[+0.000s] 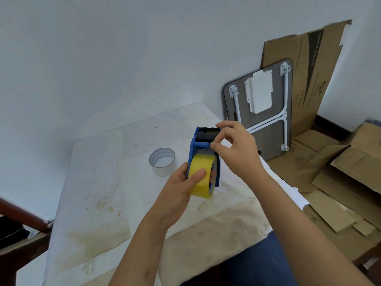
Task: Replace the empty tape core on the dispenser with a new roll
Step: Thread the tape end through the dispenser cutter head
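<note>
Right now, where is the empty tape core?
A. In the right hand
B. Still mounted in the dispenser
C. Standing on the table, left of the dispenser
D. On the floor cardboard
C: the empty core stands on the table, while the dispenser carries the yellow roll.

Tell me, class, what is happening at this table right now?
A person is loading a blue tape dispenser. The left hand grips the dispenser with the thumb on a new yellow tape roll already seated in it. The right hand pinches the loose tape end near the roller, below the serrated blade. The empty tape core stands apart on the stained white table covering.
</note>
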Demonstrator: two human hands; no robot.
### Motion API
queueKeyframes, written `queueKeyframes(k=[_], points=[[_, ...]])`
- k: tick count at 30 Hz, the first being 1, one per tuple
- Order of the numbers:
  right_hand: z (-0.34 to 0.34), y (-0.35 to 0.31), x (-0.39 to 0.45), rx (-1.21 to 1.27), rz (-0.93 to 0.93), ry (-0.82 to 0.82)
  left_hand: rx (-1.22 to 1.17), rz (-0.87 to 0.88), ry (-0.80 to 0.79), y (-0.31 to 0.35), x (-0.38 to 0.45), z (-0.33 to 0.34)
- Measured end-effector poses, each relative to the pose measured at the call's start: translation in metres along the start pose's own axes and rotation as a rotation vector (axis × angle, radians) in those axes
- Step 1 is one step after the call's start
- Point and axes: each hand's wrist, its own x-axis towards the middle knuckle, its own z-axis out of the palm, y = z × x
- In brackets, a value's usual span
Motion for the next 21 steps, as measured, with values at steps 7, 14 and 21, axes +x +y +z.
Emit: queueKeyframes(k=[7, 14, 21], points=[[0.0031, 0.0046, -0.0018, -0.164, -0.170, -0.028, -0.070, -0.005, -0.014, 0.0034, 0.0009, 0.0026], [0.0003, 0.0041, 0.0009, -0.191, -0.189, -0.078, -0.061, -0.014, -0.005, 0.0019, 0.0003, 0.0029], [0.0042, 0.0019, -0.0003, -0.150, -0.205, 0.026, -0.052, -0.020, -0.025, 0.0038, -0.0002, 0.0031]])
